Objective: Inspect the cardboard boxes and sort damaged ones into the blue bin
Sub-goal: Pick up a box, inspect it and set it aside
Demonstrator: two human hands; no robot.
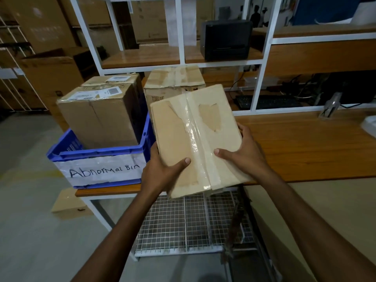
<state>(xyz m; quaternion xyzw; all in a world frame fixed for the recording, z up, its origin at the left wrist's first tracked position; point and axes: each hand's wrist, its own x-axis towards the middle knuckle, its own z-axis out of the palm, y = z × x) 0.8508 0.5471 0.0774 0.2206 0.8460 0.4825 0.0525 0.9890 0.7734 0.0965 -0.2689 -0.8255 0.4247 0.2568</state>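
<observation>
I hold a pale cardboard box (177, 135) tilted up in front of me, over the table's front edge. Clear tape runs down its middle and its top paper layer is torn away in patches. My left hand (162, 169) grips its near left corner, thumb on top. My right hand (242, 151) grips its right side, thumb on the face. The blue bin (97, 153), labelled "Abnormal Bin", stands on the table to the left and holds a brown taped box (97, 115). Behind it sits a second box (114, 79).
Another taped box (175, 78) stands on the wooden table (305, 143) behind the held one. A white shelf frame (183, 37) carries a black printer (225, 39). A keyboard (270, 101) lies at the right. A wire rack (193, 222) sits below, and a small box (69, 206) on the floor.
</observation>
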